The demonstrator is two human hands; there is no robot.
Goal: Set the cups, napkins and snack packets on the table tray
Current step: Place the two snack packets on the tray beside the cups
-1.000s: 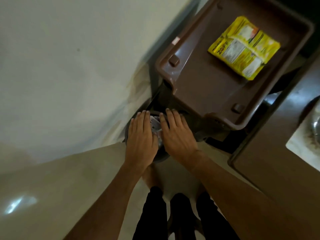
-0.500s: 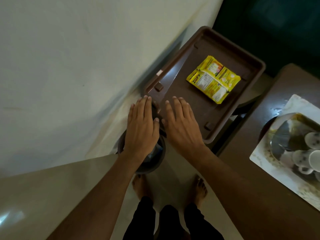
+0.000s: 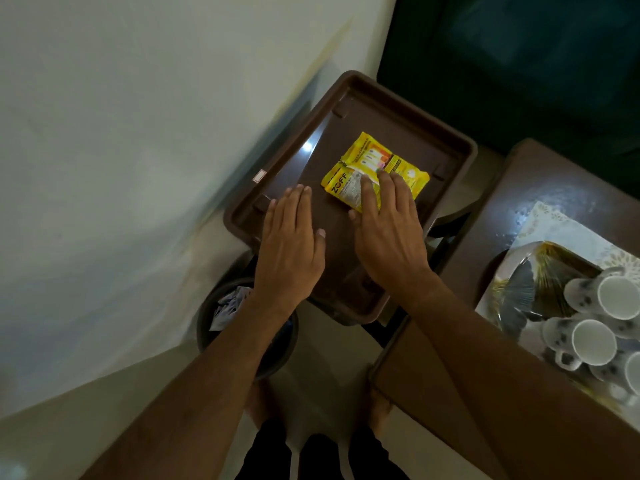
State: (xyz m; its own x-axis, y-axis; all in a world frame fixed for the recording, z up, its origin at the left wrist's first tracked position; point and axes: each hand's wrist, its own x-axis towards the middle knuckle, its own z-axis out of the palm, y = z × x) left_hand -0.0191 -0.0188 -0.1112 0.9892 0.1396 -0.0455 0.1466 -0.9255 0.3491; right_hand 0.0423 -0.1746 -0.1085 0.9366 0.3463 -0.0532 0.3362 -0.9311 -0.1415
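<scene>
A brown plastic tray (image 3: 349,98) stands against the wall, with a yellow snack packet (image 3: 372,161) lying flat in its middle. My right hand (image 3: 388,233) hovers palm down over the tray, and its fingertips overlap the packet's near edge. My left hand (image 3: 291,247) is flat and palm down over the tray's near left part, holding nothing. Several white cups (image 3: 602,317) with dark spots lie on their sides on a shiny platter (image 3: 530,289) at the right.
A dark round bin (image 3: 207,327) with crumpled paper inside stands on the floor below the tray's near left corner. A brown wooden table (image 3: 485,358) carries the platter on a white cloth. My bare feet are on the floor below. A dark green surface fills the top right.
Both hands have risen from the bin and moved forward over the tray. My right hand now reaches the snack packet. The view has tilted up, showing the cups.
</scene>
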